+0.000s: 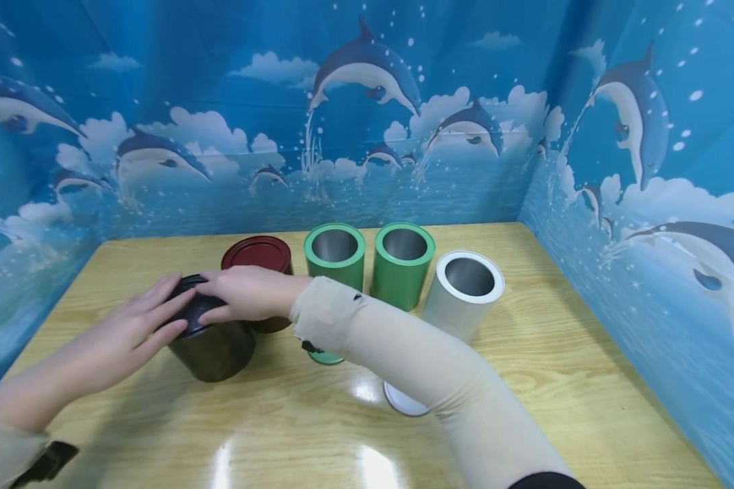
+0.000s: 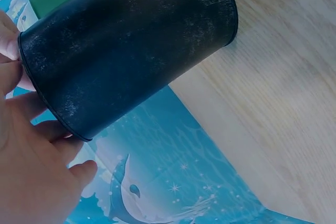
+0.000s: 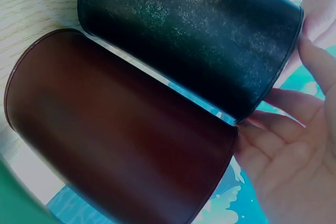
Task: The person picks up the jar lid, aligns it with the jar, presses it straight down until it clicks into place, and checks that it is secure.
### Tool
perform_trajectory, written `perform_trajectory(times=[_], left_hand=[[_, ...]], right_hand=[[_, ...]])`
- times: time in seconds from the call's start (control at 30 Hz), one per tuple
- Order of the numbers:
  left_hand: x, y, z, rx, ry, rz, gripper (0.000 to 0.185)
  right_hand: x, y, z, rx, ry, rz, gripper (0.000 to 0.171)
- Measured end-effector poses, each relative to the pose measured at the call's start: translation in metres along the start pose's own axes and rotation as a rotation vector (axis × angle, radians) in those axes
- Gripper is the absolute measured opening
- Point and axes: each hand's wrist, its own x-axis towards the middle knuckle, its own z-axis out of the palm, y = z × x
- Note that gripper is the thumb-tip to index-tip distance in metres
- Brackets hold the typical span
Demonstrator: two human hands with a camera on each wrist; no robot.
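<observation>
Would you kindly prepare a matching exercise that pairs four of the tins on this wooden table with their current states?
Things:
1. black cylindrical metal tin
2. dark red cylindrical metal tin
3. white cylindrical metal tin
4. flat white round lid

States:
A. open-topped, at the right end of the row
B. lying on the table near the sleeve
C. both hands on its top
D. lidded, behind the black tin

Pairs: 1-C, 2-D, 3-A, 4-B

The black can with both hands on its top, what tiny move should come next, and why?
Probably press the lid down evenly. Both hands, left hand and right hand, rest on top of the black can, which stands upright on the table beside the closed red can.
</observation>
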Motion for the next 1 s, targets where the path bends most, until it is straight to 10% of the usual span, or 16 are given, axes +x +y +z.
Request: perform_trajectory(times=[1.0], left_hand=[[0.005, 0.004, -0.001, 0.056, -0.041, -0.002, 0.063]], right_hand=[[0.0, -0.004, 0.01, -0.19, -0.037, 0.041, 0.067]])
